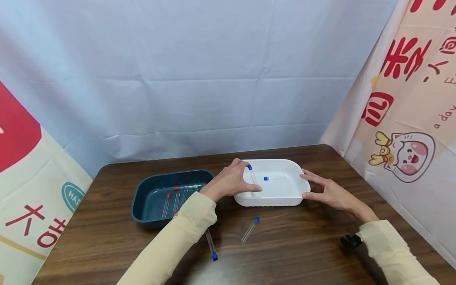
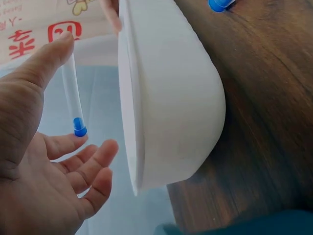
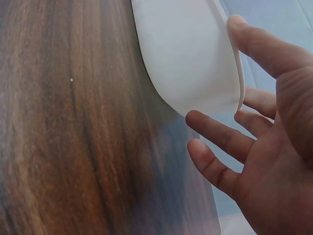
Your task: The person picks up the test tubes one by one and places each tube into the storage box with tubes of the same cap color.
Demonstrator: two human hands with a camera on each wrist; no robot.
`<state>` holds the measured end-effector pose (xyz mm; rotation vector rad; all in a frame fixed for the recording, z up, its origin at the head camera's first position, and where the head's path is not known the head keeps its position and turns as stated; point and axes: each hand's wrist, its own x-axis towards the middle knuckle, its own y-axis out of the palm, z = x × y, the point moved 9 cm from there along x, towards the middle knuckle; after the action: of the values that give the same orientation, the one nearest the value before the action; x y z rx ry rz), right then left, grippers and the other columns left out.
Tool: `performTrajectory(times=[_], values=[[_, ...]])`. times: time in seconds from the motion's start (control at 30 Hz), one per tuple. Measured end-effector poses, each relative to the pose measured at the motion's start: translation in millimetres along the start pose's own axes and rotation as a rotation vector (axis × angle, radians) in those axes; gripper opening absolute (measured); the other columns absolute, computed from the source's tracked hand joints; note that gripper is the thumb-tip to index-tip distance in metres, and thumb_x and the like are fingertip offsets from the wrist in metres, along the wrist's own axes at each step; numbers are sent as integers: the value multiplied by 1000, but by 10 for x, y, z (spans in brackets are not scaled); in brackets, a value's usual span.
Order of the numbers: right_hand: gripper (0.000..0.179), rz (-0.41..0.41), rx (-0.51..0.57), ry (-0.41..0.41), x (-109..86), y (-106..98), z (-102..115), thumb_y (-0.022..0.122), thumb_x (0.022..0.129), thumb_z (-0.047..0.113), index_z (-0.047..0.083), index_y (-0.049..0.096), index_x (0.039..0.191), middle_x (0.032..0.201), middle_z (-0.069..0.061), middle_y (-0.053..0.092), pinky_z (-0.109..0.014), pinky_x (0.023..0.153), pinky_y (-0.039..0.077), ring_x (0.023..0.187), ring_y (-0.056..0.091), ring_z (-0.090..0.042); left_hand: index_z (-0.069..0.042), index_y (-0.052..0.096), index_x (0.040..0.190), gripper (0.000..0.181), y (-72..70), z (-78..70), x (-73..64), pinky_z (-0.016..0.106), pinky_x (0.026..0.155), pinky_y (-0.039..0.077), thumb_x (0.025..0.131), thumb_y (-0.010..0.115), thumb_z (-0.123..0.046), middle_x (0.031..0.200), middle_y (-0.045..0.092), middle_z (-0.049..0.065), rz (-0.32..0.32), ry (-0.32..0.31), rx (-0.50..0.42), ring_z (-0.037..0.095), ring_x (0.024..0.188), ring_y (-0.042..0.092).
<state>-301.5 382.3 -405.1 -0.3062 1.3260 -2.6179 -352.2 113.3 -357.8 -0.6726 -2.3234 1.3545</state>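
My left hand [image 1: 231, 180] is over the left end of the white tray [image 1: 289, 202]. It holds a clear blue-capped test tube [image 2: 72, 93] lengthwise, thumb at the rounded end and a fingertip at the cap; its other fingers hang loosely bent. Inside the tray lies another blue-capped tube [image 1: 266, 178]. At the tray's right end, my right hand [image 1: 333, 194] touches the rim with spread, mostly straight fingers. In the right wrist view, its thumb rests against the white rim [image 3: 239, 73].
A dark teal tray [image 1: 137, 209] to the left contains several tubes, some red-capped [image 1: 166, 204]. Two blue-capped tubes, one nearer the middle [image 1: 250, 229] and one by the left forearm [image 1: 211, 245], lie on the wooden table [image 1: 285, 253]. Light cloth hangs behind.
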Motion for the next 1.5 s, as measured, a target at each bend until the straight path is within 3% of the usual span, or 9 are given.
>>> performTrajectory(times=[0.23,0.73,0.93,1.17,1.5], values=[[69,-8,5,-9,3,-4,-7,69,83,40,16,41,142,151,3,22,-57,97,32,135,26,-32,-15,40,141,95,90,-57,155,37,92,45,67,66,-69,136,38,4,42,-7,13,15,107,45],[68,-13,-3,-18,-1,-6,2,70,82,39,17,43,141,151,0,25,-51,95,34,134,28,-29,-12,38,142,96,275,-54,381,34,93,44,68,70,-64,134,42,7,100,0,67,16,107,43],[68,-16,-19,-14,-2,-8,-3,70,82,40,17,44,140,150,5,25,-35,96,36,133,29,-27,-11,36,143,97,344,-53,414,33,96,41,68,72,-61,138,39,6,128,-17,53,16,109,43],[69,-7,-1,-2,-11,2,-9,69,83,40,17,41,142,151,5,23,-51,95,35,134,29,-29,-12,33,145,99,392,-50,461,34,96,41,68,72,-61,139,37,7,124,-36,66,17,111,45],[68,-10,5,0,-15,-8,-18,70,82,40,19,42,141,151,-1,25,-54,96,34,134,28,-30,-13,33,146,95,390,-41,490,35,98,40,71,71,-58,136,40,6,63,-4,99,17,114,43]])
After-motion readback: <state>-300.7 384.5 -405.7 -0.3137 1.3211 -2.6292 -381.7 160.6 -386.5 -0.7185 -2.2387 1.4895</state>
